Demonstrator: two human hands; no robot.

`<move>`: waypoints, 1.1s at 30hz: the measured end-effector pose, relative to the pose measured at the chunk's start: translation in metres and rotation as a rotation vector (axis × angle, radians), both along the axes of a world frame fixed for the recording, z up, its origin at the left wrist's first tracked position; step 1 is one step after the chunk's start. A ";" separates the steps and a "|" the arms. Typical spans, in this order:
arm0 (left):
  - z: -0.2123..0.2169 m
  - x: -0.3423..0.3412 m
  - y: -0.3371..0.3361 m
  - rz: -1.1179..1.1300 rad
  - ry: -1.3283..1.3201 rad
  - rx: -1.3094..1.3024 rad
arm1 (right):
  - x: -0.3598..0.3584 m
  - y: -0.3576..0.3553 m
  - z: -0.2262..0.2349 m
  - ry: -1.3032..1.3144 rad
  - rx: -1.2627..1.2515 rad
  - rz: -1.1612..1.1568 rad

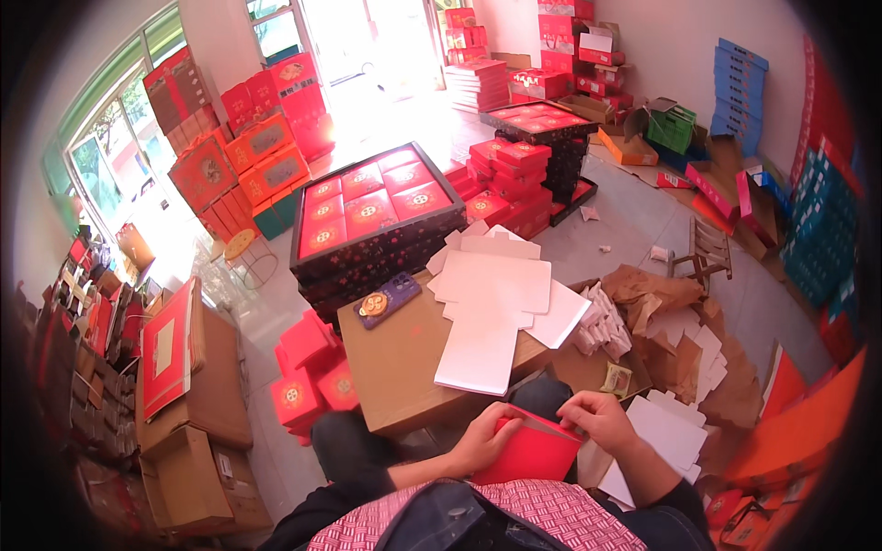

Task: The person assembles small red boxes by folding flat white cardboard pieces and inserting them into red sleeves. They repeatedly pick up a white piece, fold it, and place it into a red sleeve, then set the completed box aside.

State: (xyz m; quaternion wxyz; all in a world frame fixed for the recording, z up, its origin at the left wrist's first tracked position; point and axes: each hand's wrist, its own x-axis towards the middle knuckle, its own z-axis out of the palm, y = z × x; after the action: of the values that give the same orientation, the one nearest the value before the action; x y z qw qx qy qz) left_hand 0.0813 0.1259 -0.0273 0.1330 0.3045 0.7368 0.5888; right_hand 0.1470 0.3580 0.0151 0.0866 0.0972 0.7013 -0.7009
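Over my lap is a red cardboard box piece, with a pale inner edge showing along its upper side. My left hand is closed on its left edge, the thumb on top. At the opposite upper corner, my right hand pinches the edge with bent fingers. Just beyond my hands, flat white card blanks lie overlapped on a large brown carton. On that carton, left of the blanks, rests a purple phone with a round tan ornament on its back.
A black patterned tray of red boxes stands ahead. Small red boxes are piled left of the carton. On the right lie crumpled brown paper, small white packets and white card sheets. A wooden folding stool stands beyond.
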 end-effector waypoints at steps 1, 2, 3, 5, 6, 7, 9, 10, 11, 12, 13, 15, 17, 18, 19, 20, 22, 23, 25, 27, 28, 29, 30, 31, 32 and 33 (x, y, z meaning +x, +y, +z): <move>0.003 -0.001 0.002 -0.023 0.034 0.005 | -0.007 0.001 0.005 0.034 0.063 0.080; 0.006 0.000 0.004 -0.020 0.040 -0.010 | -0.011 0.000 0.009 0.069 0.126 0.160; 0.009 0.002 0.005 -0.018 0.046 -0.026 | -0.015 -0.002 0.010 0.103 0.189 0.240; 0.012 0.004 0.005 -0.013 0.066 -0.045 | -0.018 -0.005 0.010 0.035 0.078 0.268; 0.013 0.005 0.004 -0.013 0.081 -0.050 | -0.017 -0.011 0.015 -0.002 -0.008 0.277; 0.013 0.007 0.002 -0.010 0.094 -0.056 | -0.016 -0.015 0.017 -0.041 -0.094 0.289; 0.015 0.006 0.002 0.020 0.100 -0.055 | -0.014 -0.018 0.016 0.066 0.092 0.320; 0.014 0.011 0.002 0.033 0.086 -0.055 | -0.009 -0.018 0.014 0.102 0.182 0.336; 0.013 0.011 0.003 0.034 0.095 -0.053 | -0.007 -0.020 0.014 0.235 0.313 0.350; 0.012 0.008 0.003 0.034 0.103 -0.053 | -0.007 -0.021 0.015 0.368 0.442 0.363; 0.009 0.007 0.004 0.027 0.093 -0.044 | -0.005 -0.023 0.016 0.482 0.576 0.374; 0.010 0.006 0.007 0.035 0.097 -0.045 | -0.006 -0.021 0.012 0.457 0.570 0.375; 0.007 0.004 0.010 0.028 0.089 -0.088 | -0.013 -0.013 -0.002 0.492 0.546 0.359; 0.013 0.005 0.011 0.033 -0.009 -0.112 | -0.018 -0.008 -0.011 0.512 0.535 0.356; 0.009 0.007 0.011 0.010 -0.036 -0.060 | -0.018 -0.008 -0.011 0.479 0.489 0.328; 0.007 0.011 0.009 0.028 -0.016 -0.106 | -0.017 -0.007 0.000 0.303 0.460 0.355; 0.005 0.012 0.007 0.010 -0.067 -0.072 | -0.016 -0.006 0.014 0.248 0.400 0.365; 0.003 0.015 0.008 0.006 -0.131 -0.034 | -0.014 -0.005 0.010 0.252 0.385 0.360; 0.000 0.016 0.007 -0.014 -0.139 -0.037 | -0.009 -0.006 0.007 0.262 0.345 0.340; 0.003 0.015 0.007 -0.030 -0.148 -0.050 | -0.009 -0.005 0.007 0.251 0.344 0.347; 0.005 0.014 0.007 -0.037 -0.146 -0.055 | -0.011 -0.004 0.008 0.252 0.345 0.349; 0.005 0.013 0.007 -0.039 -0.148 -0.059 | -0.012 -0.004 0.009 0.246 0.339 0.358; 0.006 0.012 0.006 -0.040 -0.151 -0.062 | -0.013 -0.003 0.010 0.241 0.333 0.367; 0.006 0.012 0.005 -0.040 -0.155 -0.066 | -0.014 -0.003 0.010 0.234 0.326 0.377; 0.008 0.012 0.004 -0.042 -0.142 -0.068 | -0.015 -0.002 0.009 0.245 0.315 0.387; 0.010 0.011 0.004 -0.044 -0.128 -0.071 | -0.017 0.000 0.009 0.257 0.304 0.398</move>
State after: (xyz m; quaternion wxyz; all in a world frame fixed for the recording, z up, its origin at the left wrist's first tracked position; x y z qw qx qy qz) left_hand 0.0925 0.1300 -0.0176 0.2035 0.2773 0.7404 0.5775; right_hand 0.1299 0.3580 0.0238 0.1173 -0.1204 0.8090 -0.5633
